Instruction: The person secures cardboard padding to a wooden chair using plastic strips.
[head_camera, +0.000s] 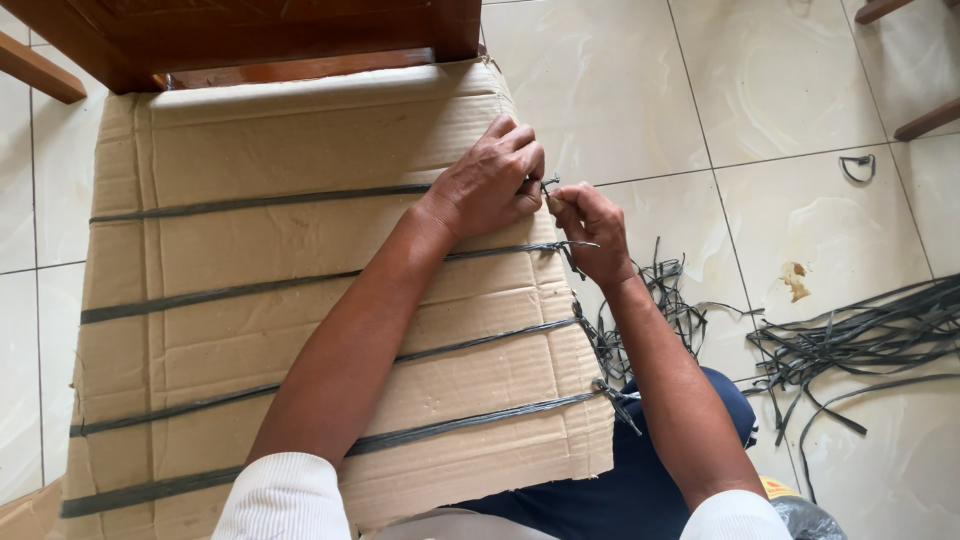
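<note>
Head view, looking down: flattened cardboard sheet (300, 330) wrapped over something, top edge tucked under a dark wooden chair frame (250, 35). Five grey plastic straps (250, 290) crossing the cardboard side to side, each knotted at the right edge.

Left hand (487, 183) resting on the cardboard at the right edge, fingers curled, grip pinched shut on the end of the top strap (260, 201). Right hand (592, 232) just beside it, off the cardboard edge, grip also closed on the same strap's end. Knot (548, 185) sitting between the two hands, fingertips nearly touching. Both forearms reaching in from the bottom, white ribbed sleeves pushed up.

Loose strap tails (610, 345) hanging off the lower knots along the right edge. Pile of spare grey strapping (860, 335) lying on the cream tiled floor (780, 80), well apart to the right. Small strap loop (857, 167) alone on a tile further up. Brownish stain (796, 281) on the tile nearby. Dark blue trousers (640, 480) under the right forearm.
</note>
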